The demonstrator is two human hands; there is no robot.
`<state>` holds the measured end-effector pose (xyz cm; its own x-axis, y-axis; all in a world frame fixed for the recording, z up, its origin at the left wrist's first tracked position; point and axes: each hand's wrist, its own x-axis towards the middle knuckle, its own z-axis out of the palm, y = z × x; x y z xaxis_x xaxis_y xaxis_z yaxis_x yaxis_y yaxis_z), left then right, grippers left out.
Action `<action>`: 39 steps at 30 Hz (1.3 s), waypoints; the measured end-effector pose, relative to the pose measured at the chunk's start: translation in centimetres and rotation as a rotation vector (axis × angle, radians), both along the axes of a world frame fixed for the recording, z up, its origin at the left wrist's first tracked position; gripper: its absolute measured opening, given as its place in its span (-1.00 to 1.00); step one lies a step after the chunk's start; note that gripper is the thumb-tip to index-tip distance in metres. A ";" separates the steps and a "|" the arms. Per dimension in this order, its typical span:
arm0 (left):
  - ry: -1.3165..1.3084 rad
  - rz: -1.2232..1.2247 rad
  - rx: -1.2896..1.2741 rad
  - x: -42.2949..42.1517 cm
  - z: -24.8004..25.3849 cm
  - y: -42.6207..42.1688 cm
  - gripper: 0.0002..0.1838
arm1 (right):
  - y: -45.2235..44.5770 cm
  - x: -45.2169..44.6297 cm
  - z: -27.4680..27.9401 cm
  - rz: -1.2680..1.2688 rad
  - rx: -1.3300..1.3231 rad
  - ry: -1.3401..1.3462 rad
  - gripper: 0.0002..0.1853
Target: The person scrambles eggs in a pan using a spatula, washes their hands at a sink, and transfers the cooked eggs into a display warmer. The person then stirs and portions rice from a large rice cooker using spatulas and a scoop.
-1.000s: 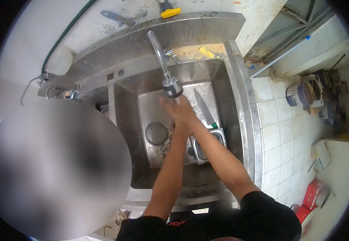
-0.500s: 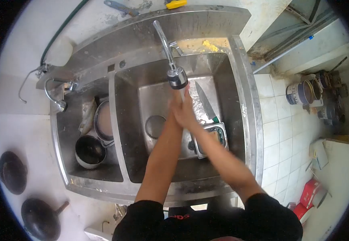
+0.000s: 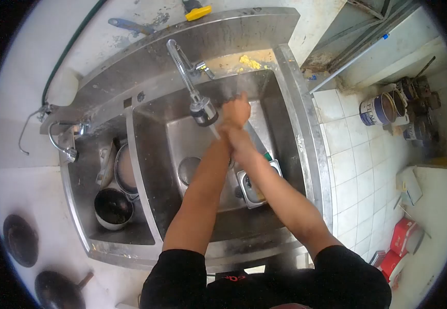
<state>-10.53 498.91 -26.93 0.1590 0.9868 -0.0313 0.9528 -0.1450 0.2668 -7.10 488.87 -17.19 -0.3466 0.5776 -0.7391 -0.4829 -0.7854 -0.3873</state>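
Observation:
Both my hands are over the large sink basin [image 3: 182, 131]. My left hand [image 3: 237, 112] is out in front with its fingers loosely curled, and I see nothing in it. My right hand [image 3: 240, 145] is wrapped round my left wrist. Just left of them hangs the chrome faucet head [image 3: 203, 112], and its water runs onto my left forearm. Beyond my right hand a knife [image 3: 257, 139] with a green handle lies in the basin, partly hidden. A metal container [image 3: 257, 198] sits beside my right forearm. A round lid-like disc [image 3: 188, 170] lies on the basin floor.
The smaller left basin holds a dark pot [image 3: 114, 207] and a pan of cloudy liquid [image 3: 126, 170]. Two black pans [image 3: 20, 240] are at the lower left. Yellow food scraps [image 3: 249, 63] lie on the back ledge. Paint buckets [image 3: 378, 109] stand on the tiled floor [image 3: 349, 170].
My right hand has slid back from my left hand to the wrist. My left hand now shows beyond it. The view has shifted, so the faucet appears further left.

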 end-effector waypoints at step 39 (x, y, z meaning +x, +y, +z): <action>-2.571 0.523 -0.652 -4.0 3.7 -13.5 -0.58 | -1.2 -4.4 -5.2 0.078 0.498 -0.246 -0.45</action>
